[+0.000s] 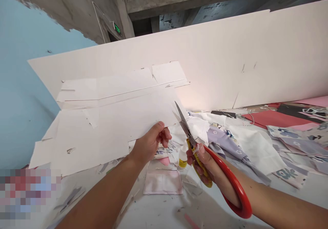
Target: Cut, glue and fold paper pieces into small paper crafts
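Fingers (165, 135) of the left hand (150, 145) curl under the edge of a large sheet of white pattern paper (102, 133), with the thumb pressing on top, so the hand is closed on the sheet and holds it up off the table at a tilt. The right hand (202, 164) wraps tightly around the yellow grip of a pair of scissors (195, 155), and their long red loop handle (237, 188) curves out beside the forearm. The steel blades (183, 121) point up and away, with their tips at the right edge of the sheet, between the two hands. How far apart the blades stand is hard to tell from this view.

Below the hands, a white worktable (153, 212) holds a small yellow-labelled bottle (182, 162) and a pale pink fabric square (162, 182). To the right lie lilac floral fabric (225, 143), white fabric (256, 150) and a red card sheet (276, 118). A long white board (217, 58) stands behind, in front of a blue wall (25, 85) and a green exit sign (117, 28).
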### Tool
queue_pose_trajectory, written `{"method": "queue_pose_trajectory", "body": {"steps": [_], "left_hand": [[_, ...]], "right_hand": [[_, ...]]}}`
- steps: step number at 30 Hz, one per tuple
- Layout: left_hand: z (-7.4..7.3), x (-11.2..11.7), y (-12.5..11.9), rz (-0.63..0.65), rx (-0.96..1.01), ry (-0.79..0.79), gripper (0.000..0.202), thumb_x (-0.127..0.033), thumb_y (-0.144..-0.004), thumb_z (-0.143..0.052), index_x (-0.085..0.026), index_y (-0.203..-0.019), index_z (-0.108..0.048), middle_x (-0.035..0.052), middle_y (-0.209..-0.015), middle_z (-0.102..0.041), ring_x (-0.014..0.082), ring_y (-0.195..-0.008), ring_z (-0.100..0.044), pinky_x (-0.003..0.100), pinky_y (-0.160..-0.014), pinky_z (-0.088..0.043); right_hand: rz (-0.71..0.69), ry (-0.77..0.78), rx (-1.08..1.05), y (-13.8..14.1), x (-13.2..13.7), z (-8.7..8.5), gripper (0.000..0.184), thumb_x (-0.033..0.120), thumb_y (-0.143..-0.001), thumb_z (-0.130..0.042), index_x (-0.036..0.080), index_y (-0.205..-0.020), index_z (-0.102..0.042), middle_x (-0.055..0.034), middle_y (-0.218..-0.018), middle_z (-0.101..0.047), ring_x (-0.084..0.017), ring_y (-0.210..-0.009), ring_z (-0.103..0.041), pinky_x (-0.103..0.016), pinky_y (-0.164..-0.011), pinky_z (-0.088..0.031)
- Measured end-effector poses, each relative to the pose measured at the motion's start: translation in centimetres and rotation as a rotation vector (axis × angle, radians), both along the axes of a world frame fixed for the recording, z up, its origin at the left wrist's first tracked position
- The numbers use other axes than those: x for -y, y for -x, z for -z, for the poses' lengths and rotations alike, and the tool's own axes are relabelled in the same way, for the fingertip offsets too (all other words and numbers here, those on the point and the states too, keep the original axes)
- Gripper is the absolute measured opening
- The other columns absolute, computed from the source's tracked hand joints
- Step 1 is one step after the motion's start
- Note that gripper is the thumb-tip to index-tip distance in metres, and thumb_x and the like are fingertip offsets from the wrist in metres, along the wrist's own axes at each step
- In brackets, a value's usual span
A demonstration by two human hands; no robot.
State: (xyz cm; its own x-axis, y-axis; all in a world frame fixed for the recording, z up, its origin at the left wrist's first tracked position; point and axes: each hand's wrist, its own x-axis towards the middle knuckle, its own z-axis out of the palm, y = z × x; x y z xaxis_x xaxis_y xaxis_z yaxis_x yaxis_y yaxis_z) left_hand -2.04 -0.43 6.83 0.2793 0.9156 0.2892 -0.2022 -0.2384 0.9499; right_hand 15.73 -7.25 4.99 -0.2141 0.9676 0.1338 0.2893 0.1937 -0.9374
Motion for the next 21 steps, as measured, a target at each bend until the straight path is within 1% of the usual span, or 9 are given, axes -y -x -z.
{"method": "queue_pose_trajectory", "body": {"steps": [4,8,10,15,21], "left_hand": [[-0.02,-0.04,0.01,0.000,0.010,0.002,0.036,-0.036,-0.082,-0.046,-0.016,-0.055,-0.059,-0.0013,-0.057,-0.057,0.0060,-0.044,-0.045,0.021,-0.051,-0.040],[-0.12,-0.02,-0.20,-0.037,0.043,0.022,0.036,-0.035,-0.082,-0.047,-0.015,-0.054,-0.059,-0.0001,-0.058,-0.058,0.0061,-0.043,-0.044,0.022,-0.051,-0.040],[-0.30,0.07,-0.34,-0.069,0.064,0.021,0.036,-0.035,-0.082,-0.047,-0.015,-0.054,-0.059,0.0006,-0.058,-0.059,0.0062,-0.044,-0.045,0.022,-0.052,-0.040],[-0.67,0.23,-0.58,-0.128,0.118,-0.004,0.035,-0.034,-0.081,-0.048,-0.016,-0.053,-0.059,-0.0005,-0.057,-0.058,0.0063,-0.043,-0.044,0.022,-0.051,-0.039],[0.07,0.22,-0.72,-0.038,0.057,0.043,0.039,-0.039,-0.083,-0.045,-0.016,-0.055,-0.060,-0.0001,-0.059,-0.058,0.0059,-0.045,-0.044,0.021,-0.053,-0.039]], "right_hand": [[-0.070,-0.015,0.021,-0.18,-0.30,0.37,0.052,0.068,-0.082,-0.021,0.022,-0.073,-0.044,0.0036,-0.063,-0.038,-0.014,-0.055,-0.034,-0.032,-0.058,-0.035],[-0.018,0.005,0.063,-0.16,-0.24,0.32,0.055,0.073,-0.078,-0.021,0.023,-0.069,-0.040,0.0031,-0.063,-0.036,-0.015,-0.058,-0.034,-0.033,-0.061,-0.034],[-0.014,0.015,0.058,-0.16,-0.24,0.39,0.055,0.074,-0.077,-0.021,0.023,-0.070,-0.040,0.0026,-0.065,-0.036,-0.015,-0.058,-0.033,-0.032,-0.059,-0.033],[-0.095,-0.007,0.020,-0.18,-0.39,0.70,0.050,0.068,-0.082,-0.023,0.023,-0.073,-0.041,0.0028,-0.066,-0.036,-0.014,-0.058,-0.032,-0.030,-0.055,-0.032],[-0.068,-0.010,0.034,-0.08,-0.13,0.25,0.053,0.071,-0.080,-0.021,0.023,-0.071,-0.041,0.0023,-0.066,-0.037,-0.015,-0.058,-0.033,-0.031,-0.056,-0.033]]}}
